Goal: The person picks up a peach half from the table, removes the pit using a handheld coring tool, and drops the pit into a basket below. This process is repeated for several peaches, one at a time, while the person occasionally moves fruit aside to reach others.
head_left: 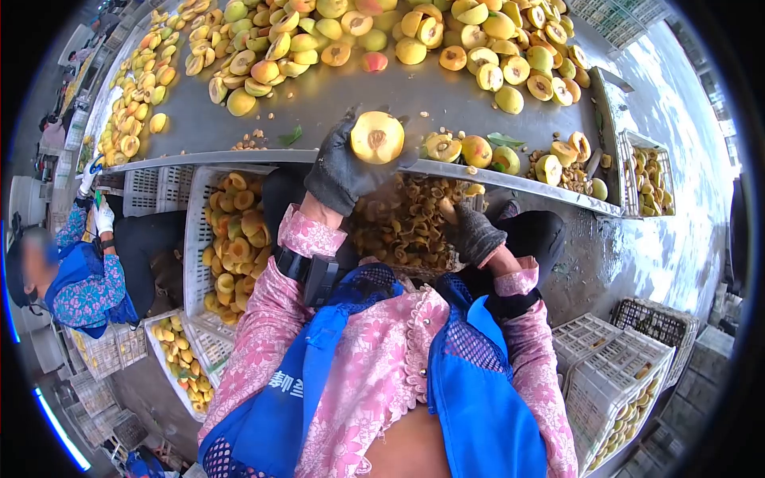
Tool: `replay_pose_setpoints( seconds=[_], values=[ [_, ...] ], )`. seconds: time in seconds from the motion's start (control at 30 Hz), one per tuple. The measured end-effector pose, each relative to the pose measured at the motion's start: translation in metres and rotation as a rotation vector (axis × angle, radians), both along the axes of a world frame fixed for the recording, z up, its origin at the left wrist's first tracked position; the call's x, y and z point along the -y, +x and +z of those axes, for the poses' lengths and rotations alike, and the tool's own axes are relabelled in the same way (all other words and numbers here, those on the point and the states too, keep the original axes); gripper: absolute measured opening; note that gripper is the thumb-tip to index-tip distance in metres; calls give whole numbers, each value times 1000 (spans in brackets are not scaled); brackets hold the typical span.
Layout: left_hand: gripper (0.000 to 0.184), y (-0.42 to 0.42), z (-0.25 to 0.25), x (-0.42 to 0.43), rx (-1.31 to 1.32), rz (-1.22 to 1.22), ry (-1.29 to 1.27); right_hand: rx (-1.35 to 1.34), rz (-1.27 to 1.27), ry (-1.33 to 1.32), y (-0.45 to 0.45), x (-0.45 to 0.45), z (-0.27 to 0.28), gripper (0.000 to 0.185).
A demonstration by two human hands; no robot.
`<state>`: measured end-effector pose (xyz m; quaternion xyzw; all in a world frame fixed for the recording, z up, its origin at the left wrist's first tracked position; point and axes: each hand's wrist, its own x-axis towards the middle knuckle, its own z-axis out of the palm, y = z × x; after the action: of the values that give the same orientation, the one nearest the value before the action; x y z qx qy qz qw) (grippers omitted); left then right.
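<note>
My left hand (339,171), in a dark glove, is closed around a peach half (377,138) at the table's near edge. Its yellow cut face is turned up, with a brown centre. Lower and to the right, my right hand (478,235), also in a dark glove, has its fingers curled beside a crate of peach peelings (406,227). Something small and tan shows at its fingertips; I cannot make out what. Just beyond the hands, whole and halved peaches (478,151) lie on the metal table (335,88).
A white crate of peach halves (191,239) stands left of my knees. Several stacked crates (613,358) are at the right. Another person (88,279) with white gloves sits at the left. Heaped peaches (319,32) cover the table's far side.
</note>
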<state>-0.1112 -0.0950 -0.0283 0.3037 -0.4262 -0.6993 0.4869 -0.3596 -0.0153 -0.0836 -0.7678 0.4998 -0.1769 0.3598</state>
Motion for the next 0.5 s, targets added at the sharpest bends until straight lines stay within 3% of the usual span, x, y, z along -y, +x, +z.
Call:
replay_pose_setpoints(
  seconds=[0.07, 0.1, 0.13, 0.27, 0.4, 0.47, 0.5],
  values=[
    [47, 0, 3, -13, 0, 19, 2, 115, -109, 353, 13, -2, 31, 30],
    [47, -2, 12, -21, -376, 18, 270, 174, -168, 531, 16, -5, 38, 31],
    [47, -3, 17, -27, -751, 15, 533, 230, -183, 508, 17, -7, 33, 31],
    [45, -10, 13, -47, -844, 30, 498, 409, -220, 482, 35, -13, 32, 33],
    [39, -23, 16, -62, 1009, 160, -504, 681, -330, 526, 68, -9, 54, 32],
    [35, -27, -12, -65, 519, 290, -352, 645, -350, 432, 71, -4, 47, 38],
    [34, -20, -11, -67, 765, 261, -553, 592, -364, 353, 68, -1, 40, 41]
  ],
)
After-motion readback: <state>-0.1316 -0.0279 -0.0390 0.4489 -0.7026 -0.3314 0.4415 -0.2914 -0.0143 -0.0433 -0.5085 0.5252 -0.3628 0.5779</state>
